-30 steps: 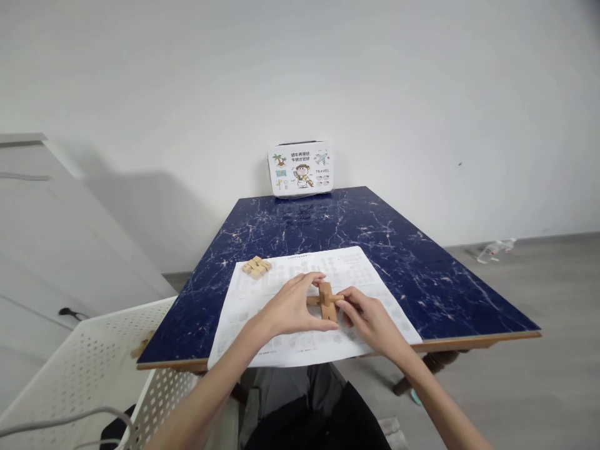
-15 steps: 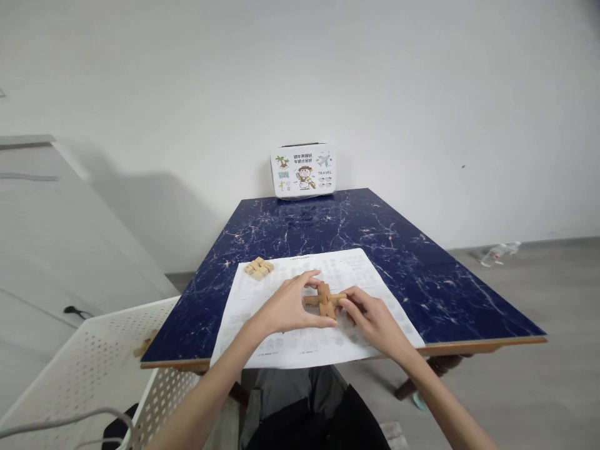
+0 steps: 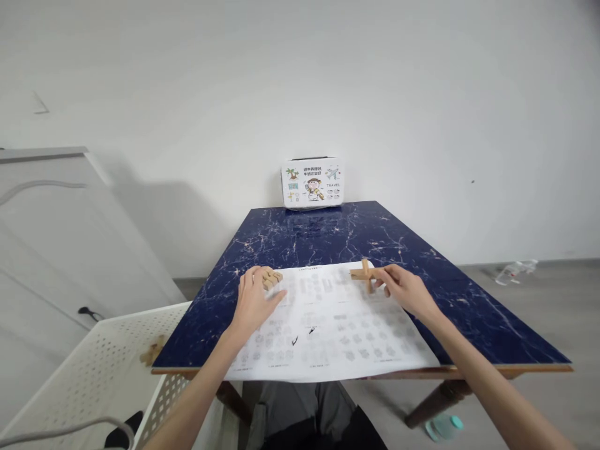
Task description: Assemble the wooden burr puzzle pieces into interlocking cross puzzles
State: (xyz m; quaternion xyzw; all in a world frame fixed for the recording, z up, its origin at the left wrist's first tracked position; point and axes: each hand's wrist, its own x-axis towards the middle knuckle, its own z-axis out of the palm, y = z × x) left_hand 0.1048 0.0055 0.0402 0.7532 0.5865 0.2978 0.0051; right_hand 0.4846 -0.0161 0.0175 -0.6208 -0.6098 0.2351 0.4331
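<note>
A white printed sheet [image 3: 328, 325] lies on the dark blue marbled table [image 3: 422, 262]. My right hand [image 3: 405, 289] is closed on a wooden cross-shaped puzzle [image 3: 364, 274] at the sheet's far right corner. My left hand [image 3: 253, 300] rests at the sheet's far left corner, its fingers curled over a pale cluster of wooden blocks [image 3: 270, 278]. Whether the fingers grip the blocks or only touch them is unclear.
A white box with cartoon pictures [image 3: 312, 182] stands at the table's far edge against the wall. A white perforated basket [image 3: 94, 369] sits at the lower left, with a wooden piece [image 3: 152, 353] on its rim. A plastic bottle [image 3: 514, 270] lies on the floor at right.
My hands have parted. The right one carried the wooden cross from the sheet's middle to its far right corner, and the left one moved to the block cluster at the far left.
</note>
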